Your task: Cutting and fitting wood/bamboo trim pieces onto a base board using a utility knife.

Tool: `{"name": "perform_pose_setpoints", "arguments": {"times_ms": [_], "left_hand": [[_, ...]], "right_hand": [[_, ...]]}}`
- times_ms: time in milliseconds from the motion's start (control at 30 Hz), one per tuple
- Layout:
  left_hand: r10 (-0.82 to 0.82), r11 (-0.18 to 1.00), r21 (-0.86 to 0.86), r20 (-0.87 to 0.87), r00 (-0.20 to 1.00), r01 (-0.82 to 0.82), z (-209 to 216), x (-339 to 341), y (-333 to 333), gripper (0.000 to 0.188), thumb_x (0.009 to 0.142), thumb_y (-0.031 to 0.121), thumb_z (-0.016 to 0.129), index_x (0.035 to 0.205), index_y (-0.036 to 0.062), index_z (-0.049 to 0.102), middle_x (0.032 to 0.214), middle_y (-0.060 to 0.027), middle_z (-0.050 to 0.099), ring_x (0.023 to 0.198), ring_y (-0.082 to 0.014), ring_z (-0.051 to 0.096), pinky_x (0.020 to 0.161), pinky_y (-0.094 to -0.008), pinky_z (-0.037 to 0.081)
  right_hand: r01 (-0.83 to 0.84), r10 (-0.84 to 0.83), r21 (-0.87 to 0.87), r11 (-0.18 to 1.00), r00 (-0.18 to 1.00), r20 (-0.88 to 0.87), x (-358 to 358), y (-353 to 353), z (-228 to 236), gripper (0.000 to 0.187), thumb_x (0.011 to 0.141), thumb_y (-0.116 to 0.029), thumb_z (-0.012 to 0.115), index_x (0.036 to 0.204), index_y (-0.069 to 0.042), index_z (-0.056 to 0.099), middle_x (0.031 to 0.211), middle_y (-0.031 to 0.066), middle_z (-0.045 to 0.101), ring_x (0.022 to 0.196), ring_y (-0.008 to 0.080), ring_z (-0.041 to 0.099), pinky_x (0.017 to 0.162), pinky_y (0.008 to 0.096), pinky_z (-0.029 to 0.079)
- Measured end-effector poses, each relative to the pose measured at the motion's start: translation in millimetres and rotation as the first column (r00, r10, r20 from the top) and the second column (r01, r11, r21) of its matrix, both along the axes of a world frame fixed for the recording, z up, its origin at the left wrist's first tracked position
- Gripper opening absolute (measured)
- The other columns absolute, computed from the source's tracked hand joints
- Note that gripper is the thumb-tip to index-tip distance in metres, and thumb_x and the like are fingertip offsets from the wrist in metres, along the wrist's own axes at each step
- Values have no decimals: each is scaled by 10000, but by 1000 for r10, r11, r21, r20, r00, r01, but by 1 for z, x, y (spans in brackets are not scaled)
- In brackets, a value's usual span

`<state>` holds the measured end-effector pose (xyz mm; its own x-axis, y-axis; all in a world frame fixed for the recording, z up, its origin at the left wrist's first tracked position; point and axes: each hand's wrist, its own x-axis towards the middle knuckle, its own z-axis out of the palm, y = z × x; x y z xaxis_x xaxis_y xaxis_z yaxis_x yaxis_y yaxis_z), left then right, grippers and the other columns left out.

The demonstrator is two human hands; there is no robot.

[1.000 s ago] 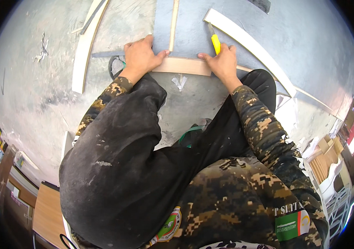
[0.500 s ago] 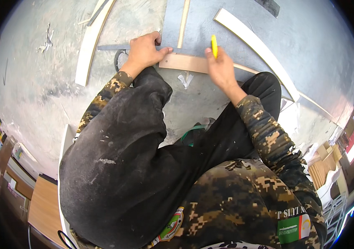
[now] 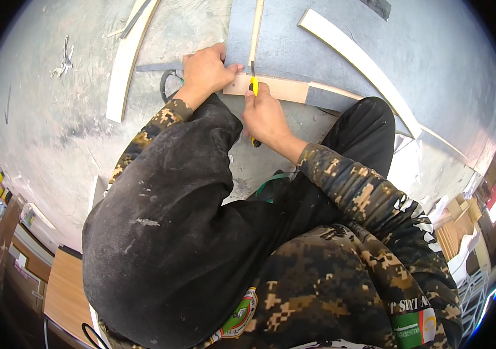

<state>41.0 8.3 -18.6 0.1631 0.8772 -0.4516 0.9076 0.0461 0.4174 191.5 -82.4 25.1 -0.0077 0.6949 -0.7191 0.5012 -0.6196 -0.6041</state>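
Observation:
My right hand (image 3: pixel 267 116) is closed around a yellow and black utility knife (image 3: pixel 254 86). Its blade points away from me and lies over the edge strip of a grey sheet, by the near end of a thin wooden batten (image 3: pixel 256 35). My left hand (image 3: pixel 207 70) grips the grey strip (image 3: pixel 158 67), thumb stretched toward the blade and the other fingers partly hidden. Just below the blade is a light wooden board (image 3: pixel 285 88), set along the near edge of the grey sheet (image 3: pixel 283 43).
A curved pale strip (image 3: pixel 364 67) lies across the grey sheet on the right. Another pale curved piece (image 3: pixel 126 70) rests on the floor (image 3: pixel 56 128) at left. Scissors (image 3: pixel 169 84) with dark handles sit by my left wrist. A wooden panel (image 3: pixel 65 291) stands lower left.
My right hand has moved left and turned, bringing the knife from above the board's right part to the batten's end, with its blade now showing. My left hand has stayed nearly in place.

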Motion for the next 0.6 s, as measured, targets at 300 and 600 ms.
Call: {"name": "perform_pose_setpoints", "arguments": {"times_ms": [300,600], "left_hand": [[30,999,-44,-23,999,-31,1,-1,4,441,731,493,816,870,81,741,813,-123,733,835,-317,701,850,-458,443],[10,997,-72,-67,998,-15,1,2,5,451,742,511,799,875,82,750,832,-135,740,846,-318,705,860,-458,440]], "right_hand": [[-23,23,82,996,1000,4,-7,-3,-5,315,1057,-187,406,1185,101,417,629,187,621,455,308,640,475,435,521],[-53,53,55,997,999,4,-11,1,-6,317,1056,-177,392,1120,132,426,653,211,629,460,311,649,454,428,525]]}}
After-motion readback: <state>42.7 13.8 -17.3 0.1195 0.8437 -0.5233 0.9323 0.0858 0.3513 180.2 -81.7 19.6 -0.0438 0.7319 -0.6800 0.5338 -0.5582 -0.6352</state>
